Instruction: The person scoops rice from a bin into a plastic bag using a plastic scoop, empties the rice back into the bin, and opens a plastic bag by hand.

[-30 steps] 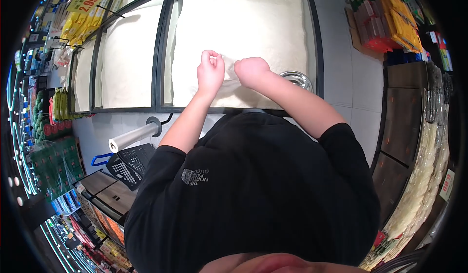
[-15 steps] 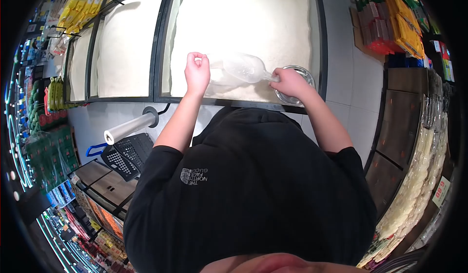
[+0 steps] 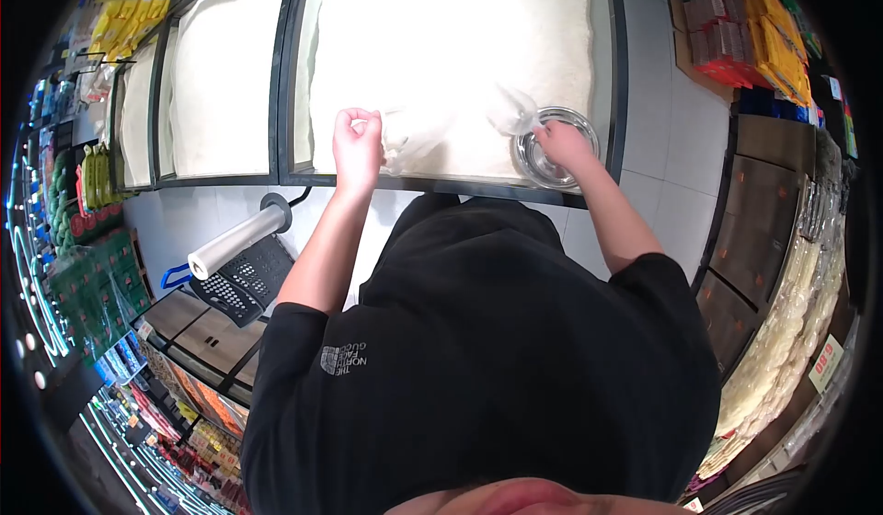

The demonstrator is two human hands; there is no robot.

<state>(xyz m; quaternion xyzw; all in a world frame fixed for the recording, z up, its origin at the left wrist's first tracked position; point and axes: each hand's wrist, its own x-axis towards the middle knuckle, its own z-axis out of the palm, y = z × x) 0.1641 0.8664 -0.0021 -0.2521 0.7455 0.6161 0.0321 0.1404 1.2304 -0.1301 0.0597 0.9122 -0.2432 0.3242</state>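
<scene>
My left hand is closed on the edge of a thin clear plastic bag, which spreads to its right above the white contents of the bin. Further right, my right hand grips the handle of a clear scoop, its bowl tilted up and to the left. Beneath my right hand sits a round metal bowl in the bin's near right corner. Glare hides whether the scoop carries anything.
Black frame bars divide this bin from others at the left. A plastic roll on a holder juts out below the frame, over a black basket. Hanging yellow packets are at the upper right.
The scoop, seen in my right hand half a second ago, has moved right, away from the bag. My left hand has shifted left with the bag. The view has also shifted slightly.
</scene>
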